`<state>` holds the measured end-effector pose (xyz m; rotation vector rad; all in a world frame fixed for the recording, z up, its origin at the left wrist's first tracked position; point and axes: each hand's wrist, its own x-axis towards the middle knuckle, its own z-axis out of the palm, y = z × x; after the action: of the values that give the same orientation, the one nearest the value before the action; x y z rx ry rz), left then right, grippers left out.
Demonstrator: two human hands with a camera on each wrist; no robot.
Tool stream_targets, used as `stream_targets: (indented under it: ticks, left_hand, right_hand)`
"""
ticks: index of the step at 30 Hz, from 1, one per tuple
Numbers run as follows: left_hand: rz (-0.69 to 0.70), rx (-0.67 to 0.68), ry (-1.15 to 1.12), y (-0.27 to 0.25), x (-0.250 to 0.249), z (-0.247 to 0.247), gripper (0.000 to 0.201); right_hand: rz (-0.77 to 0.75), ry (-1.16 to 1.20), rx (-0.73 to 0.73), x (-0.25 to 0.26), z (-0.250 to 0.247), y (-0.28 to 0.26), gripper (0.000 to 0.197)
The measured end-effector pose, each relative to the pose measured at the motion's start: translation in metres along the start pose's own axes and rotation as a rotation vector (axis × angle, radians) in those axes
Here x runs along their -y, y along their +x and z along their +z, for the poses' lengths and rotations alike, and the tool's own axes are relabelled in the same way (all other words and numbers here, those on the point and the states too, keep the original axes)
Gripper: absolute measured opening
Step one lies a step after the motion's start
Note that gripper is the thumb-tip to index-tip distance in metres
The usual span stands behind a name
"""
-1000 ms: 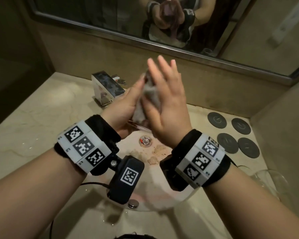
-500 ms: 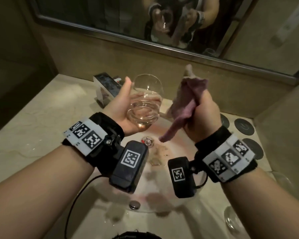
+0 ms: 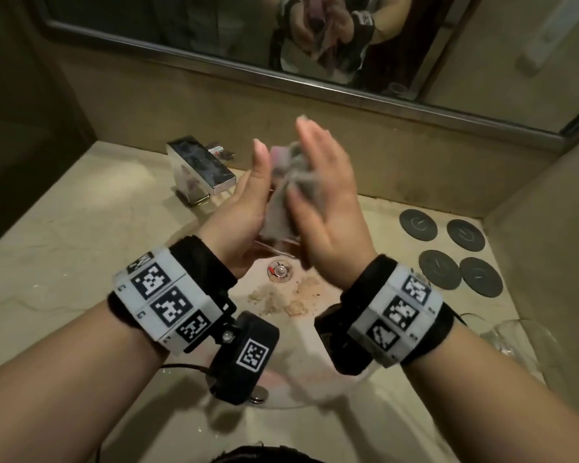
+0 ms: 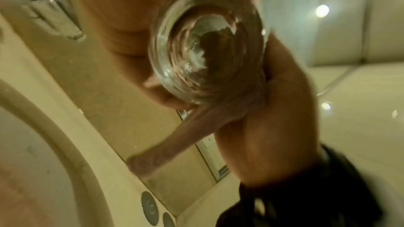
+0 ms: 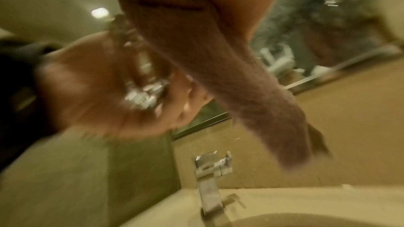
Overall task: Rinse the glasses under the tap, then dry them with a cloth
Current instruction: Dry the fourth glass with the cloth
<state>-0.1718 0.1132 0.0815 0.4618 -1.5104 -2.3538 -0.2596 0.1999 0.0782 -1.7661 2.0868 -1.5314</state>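
Note:
Both hands meet above the sink. My left hand [image 3: 244, 212] cups a clear glass [image 4: 207, 40], fingers curled round its far side. Only a sliver of the glass [image 3: 272, 243] shows below the palms in the head view. My right hand [image 3: 328, 198] holds a pinkish-grey cloth [image 3: 281, 208] and presses it against the glass, thumb over the fabric, fingers stretched upward. A tail of the cloth [image 5: 251, 92] hangs down from the right palm. The wrist views are blurred by motion.
A square chrome tap [image 3: 201, 168] stands at the back left of the round basin [image 3: 291, 392], which has crumbs near its drain [image 3: 279, 272]. Several dark round coasters [image 3: 448, 248] lie at right. Another glass [image 3: 522, 342] lies on the counter at right. A mirror [image 3: 181, 25] runs behind.
Half a second ago the hands were apart, the glass bare in my left hand and the cloth bunched in my right. They have closed together again with the cloth on the glass.

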Motion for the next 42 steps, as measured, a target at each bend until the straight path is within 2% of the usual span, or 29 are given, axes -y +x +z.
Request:
stream_targets:
  ticks: [1,2,3,4,5,7,8,10,12,14,15,17,19,20,22,24,25,27,29,31,32,34,36,38,40,42]
  left_hand:
    - [-0.001,-0.010,0.051,0.000,0.000,-0.001,0.101]
    - [0.004,-0.025,0.075,0.000,0.001,-0.004,0.110]
    - [0.014,-0.030,0.075,0.000,0.002,-0.004,0.112]
    - [0.012,-0.011,0.042,0.000,0.001,-0.001,0.108]
    - [0.005,0.024,-0.006,-0.001,-0.002,0.003,0.097]
    - [-0.023,0.078,-0.113,-0.002,-0.008,0.009,0.062]
    - [-0.053,0.053,-0.157,0.000,-0.009,0.008,0.059]
    - [-0.101,-0.029,-0.250,0.003,-0.008,0.000,0.070]
    - [-0.139,-0.087,-0.327,0.005,-0.006,-0.007,0.078]
    - [-0.183,-0.166,-0.351,0.006,-0.001,-0.011,0.069]
    - [-0.198,-0.186,-0.358,0.005,0.002,-0.012,0.062]
    - [-0.221,-0.184,-0.376,0.004,0.006,-0.011,0.053]
    - [-0.202,-0.141,-0.379,0.003,0.008,-0.009,0.052]
    - [-0.173,-0.105,-0.370,0.001,0.008,-0.006,0.051]
    - [-0.135,-0.033,-0.346,-0.002,0.007,-0.001,0.057]
    - [-0.107,-0.026,-0.287,-0.003,0.010,0.001,0.062]
    - [-0.105,-0.016,-0.275,-0.003,0.011,0.000,0.064]
    - [-0.125,0.055,-0.267,-0.003,0.013,-0.003,0.074]
    - [-0.150,0.154,-0.316,-0.004,0.011,-0.005,0.086]
    - [-0.181,0.225,-0.373,-0.002,0.010,-0.007,0.099]
    - [-0.188,0.226,-0.404,0.000,0.012,-0.009,0.103]
    - [-0.170,0.221,-0.493,0.002,0.014,-0.011,0.090]
    - [-0.181,0.165,-0.540,0.002,0.014,-0.011,0.073]
    - [-0.210,0.034,-0.561,0.004,0.015,-0.013,0.069]
    - [-0.211,-0.072,-0.572,0.005,0.015,-0.014,0.065]
    - [-0.207,-0.080,-0.521,0.004,0.015,-0.009,0.056]
  right_hand:
    - [0.203,0.252,-0.044,0.002,-0.005,0.008,0.040]
    - [0.478,0.570,-0.085,0.000,-0.007,0.016,0.032]
    - [0.729,0.850,-0.091,-0.003,-0.010,0.021,0.030]
    - [0.879,1.011,-0.065,-0.007,-0.011,0.022,0.033]
    - [0.948,1.064,-0.040,-0.011,-0.010,0.021,0.035]
    - [0.972,1.092,-0.036,-0.016,-0.004,0.014,0.036]
    - [0.985,1.117,-0.074,-0.017,-0.003,0.011,0.035]
    - [0.959,1.121,-0.162,-0.019,-0.005,0.008,0.034]
    - [0.888,1.105,-0.233,-0.018,-0.010,0.006,0.043]
    - [0.750,0.962,-0.217,-0.013,-0.010,0.002,0.058]
    - [0.610,0.817,-0.155,-0.006,-0.009,-0.001,0.063]
    - [0.230,0.383,-0.002,0.002,-0.004,-0.008,0.069]
    - [-0.140,-0.080,0.126,-0.002,0.001,-0.013,0.063]
    - [-0.281,-0.235,0.171,-0.004,0.002,-0.015,0.059]
    - [-0.419,-0.406,0.219,-0.007,0.002,-0.016,0.054]
    - [-0.389,-0.418,0.164,-0.007,-0.001,-0.010,0.052]
    - [-0.299,-0.326,0.128,-0.005,-0.004,-0.005,0.052]
    - [0.012,-0.001,0.084,-0.004,-0.013,0.008,0.047]
    - [0.362,0.386,0.069,-0.001,-0.020,0.016,0.032]
    - [0.667,0.678,-0.028,-0.009,-0.022,0.021,0.034]
    - [0.767,0.778,-0.087,-0.013,-0.023,0.022,0.035]
    - [0.865,0.858,-0.213,-0.019,-0.026,0.021,0.039]
    - [0.859,0.852,-0.335,-0.017,-0.031,0.018,0.037]
    - [0.744,0.831,-0.361,-0.009,-0.032,0.010,0.040]
    - [0.423,0.593,-0.241,0.007,-0.025,-0.001,0.053]
    - [0.035,0.143,0.043,0.014,-0.010,-0.012,0.064]
